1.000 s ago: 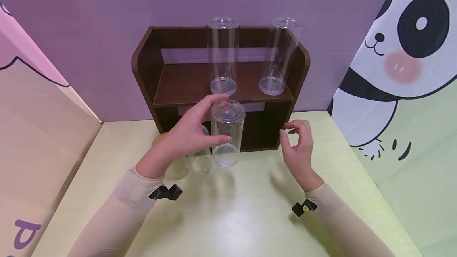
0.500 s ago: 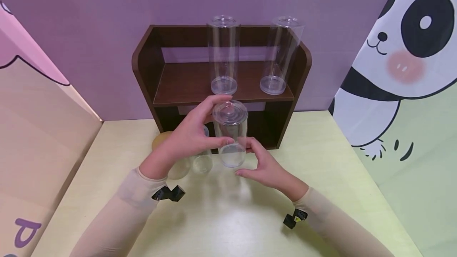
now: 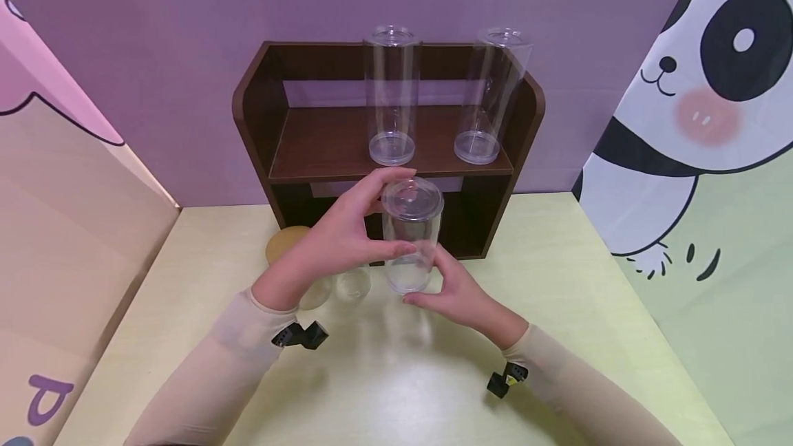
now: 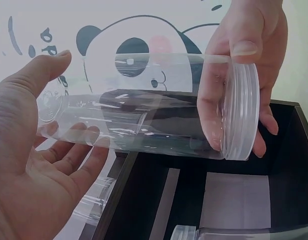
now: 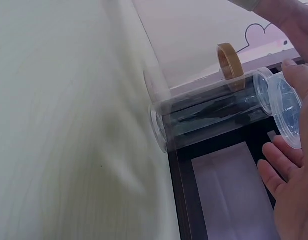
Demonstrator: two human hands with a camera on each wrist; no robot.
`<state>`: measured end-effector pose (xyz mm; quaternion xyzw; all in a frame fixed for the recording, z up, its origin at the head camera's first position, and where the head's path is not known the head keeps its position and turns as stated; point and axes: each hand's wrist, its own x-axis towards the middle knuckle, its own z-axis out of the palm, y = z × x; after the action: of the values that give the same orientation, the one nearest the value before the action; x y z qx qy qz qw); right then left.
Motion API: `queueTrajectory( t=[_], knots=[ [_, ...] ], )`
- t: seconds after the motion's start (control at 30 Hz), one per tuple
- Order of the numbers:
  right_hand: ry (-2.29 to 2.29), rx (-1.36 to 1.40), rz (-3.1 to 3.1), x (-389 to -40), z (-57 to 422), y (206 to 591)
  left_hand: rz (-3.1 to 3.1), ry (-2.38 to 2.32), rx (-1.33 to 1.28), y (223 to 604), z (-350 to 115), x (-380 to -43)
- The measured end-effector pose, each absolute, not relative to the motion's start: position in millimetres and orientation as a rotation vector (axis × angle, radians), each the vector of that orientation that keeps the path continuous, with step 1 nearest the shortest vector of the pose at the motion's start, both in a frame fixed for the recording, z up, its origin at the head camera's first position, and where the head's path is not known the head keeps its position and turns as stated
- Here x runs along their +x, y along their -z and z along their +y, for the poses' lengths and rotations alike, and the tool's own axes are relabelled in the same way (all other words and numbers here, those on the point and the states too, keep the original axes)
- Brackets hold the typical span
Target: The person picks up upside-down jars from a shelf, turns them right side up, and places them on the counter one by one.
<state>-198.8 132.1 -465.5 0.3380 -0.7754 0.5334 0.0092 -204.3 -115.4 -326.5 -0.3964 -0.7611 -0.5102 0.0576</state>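
Observation:
A clear plastic jar (image 3: 414, 222) stands between my hands in front of the shelf, its wider lid-like end (image 4: 242, 112) facing down. My left hand (image 3: 341, 236) holds it near the top, thumb across the near side and fingers behind. Lower down, my right hand (image 3: 467, 298) curves around the bottom end, with the thumb at its edge and the fingers on the far side. In the left wrist view the jar lies sideways across the picture, my right hand (image 4: 254, 35) at its lid-like end. The right wrist view shows only part of the jar's whitish end (image 5: 288, 112).
Two tall clear jars (image 3: 393, 98) (image 3: 492, 98) stand on the upper board of the dark brown shelf (image 3: 334, 143). Left on the table (image 3: 372, 377), partly behind my left arm, are another clear jar (image 3: 353, 284) and one with a golden lid (image 3: 286, 239).
My right hand has come in from the right and closed around the jar's lower end. My left hand and the jar have shifted slightly to the right.

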Motion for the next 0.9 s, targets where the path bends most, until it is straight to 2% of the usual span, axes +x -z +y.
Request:
queueTrajectory(
  t=[0.4,0.9],
  knots=[
    [-1.706,1.023,-2.416,-205.4,154.4,459.0,-2.388,1.545,-1.066,333.5,-137.9,-201.6],
    [-1.945,1.067,-2.205,-219.7,191.0,424.7,-2.353,1.619,-1.050,345.0,-161.2,-195.6]
  ],
)
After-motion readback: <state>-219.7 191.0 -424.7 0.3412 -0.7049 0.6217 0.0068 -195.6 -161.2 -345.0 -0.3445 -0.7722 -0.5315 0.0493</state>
